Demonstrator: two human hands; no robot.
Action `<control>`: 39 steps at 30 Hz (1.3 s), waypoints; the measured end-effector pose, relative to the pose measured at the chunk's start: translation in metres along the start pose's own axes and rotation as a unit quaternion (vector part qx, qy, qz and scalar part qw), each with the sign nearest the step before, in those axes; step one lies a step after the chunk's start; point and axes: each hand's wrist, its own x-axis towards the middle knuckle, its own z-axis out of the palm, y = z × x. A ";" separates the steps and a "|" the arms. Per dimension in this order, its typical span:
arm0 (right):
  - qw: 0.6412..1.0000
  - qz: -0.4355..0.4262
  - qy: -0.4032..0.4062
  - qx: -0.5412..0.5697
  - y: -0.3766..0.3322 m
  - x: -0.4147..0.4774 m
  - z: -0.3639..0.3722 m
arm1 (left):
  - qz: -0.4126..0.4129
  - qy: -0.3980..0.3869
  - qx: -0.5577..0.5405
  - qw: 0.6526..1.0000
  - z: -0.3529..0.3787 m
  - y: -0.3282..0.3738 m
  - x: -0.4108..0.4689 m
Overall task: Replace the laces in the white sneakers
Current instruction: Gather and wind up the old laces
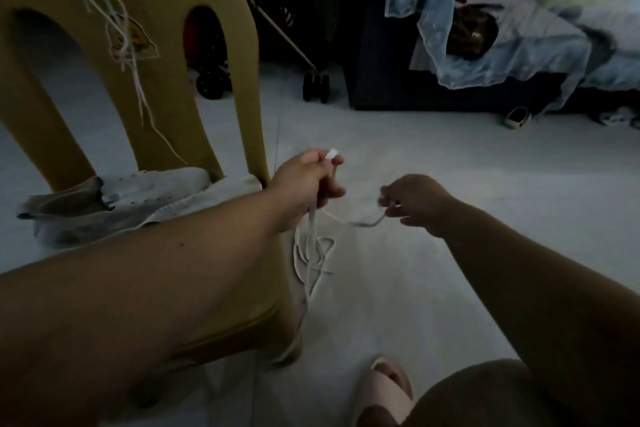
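Note:
My left hand [306,184] grips a bundle of white lace [313,253]; its folded end sticks up above my fingers and loose loops hang below my wrist. One strand runs right to my right hand [412,203], which pinches it between curled fingers. Two white sneakers [138,194] lie on the seat of the yellow plastic chair [145,55], behind my left forearm, which hides part of them. More white strings [121,31] dangle over the chair's backrest.
The floor is pale tile [450,156]. A stroller [311,80] stands behind the chair. A dark bed frame [398,94] with blue netting and bedding fills the far right, with small shoes [516,116] beside it. My foot in a pink slipper [384,388] is near the bottom.

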 end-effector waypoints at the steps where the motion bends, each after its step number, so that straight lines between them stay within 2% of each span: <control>1: 0.999 0.007 -0.014 -0.038 0.010 0.014 0.010 | 0.004 0.005 -0.010 1.000 0.001 0.001 0.011; 4: 0.993 0.035 -0.025 -0.106 0.036 0.058 0.036 | -0.004 0.020 -0.032 0.999 0.003 0.001 0.046; 8: 0.990 0.065 -0.014 -0.121 0.072 0.109 0.078 | 0.011 0.032 0.051 0.998 0.003 -0.005 0.094; 13: 0.988 0.079 0.038 -0.130 0.120 0.152 0.128 | 0.006 0.034 0.140 0.990 0.001 -0.031 0.142; 15: 0.980 0.085 0.019 -0.178 0.140 0.161 0.144 | 0.002 0.043 0.160 0.986 0.000 -0.039 0.152; 18: 0.965 0.097 -0.051 -0.240 0.170 0.170 0.170 | 0.001 0.038 0.199 0.979 -0.010 -0.049 0.166; 21: 0.956 0.091 -0.092 -0.264 0.191 0.182 0.184 | 0.003 0.035 0.238 0.971 -0.016 -0.057 0.169; 27: 0.973 0.127 0.014 -0.191 0.199 0.225 0.207 | 0.009 0.070 0.221 0.973 -0.014 -0.059 0.174; 34: 0.957 0.131 -0.020 -0.257 0.188 0.268 0.210 | -0.038 0.075 0.188 0.979 -0.016 -0.061 0.176; 36: 0.967 0.128 -0.021 -0.220 0.186 0.266 0.203 | -0.048 0.080 0.188 0.978 -0.018 -0.060 0.174; 39: 0.985 0.165 0.056 -0.014 0.173 0.258 0.181 | -0.040 0.073 0.224 0.971 -0.017 -0.053 0.169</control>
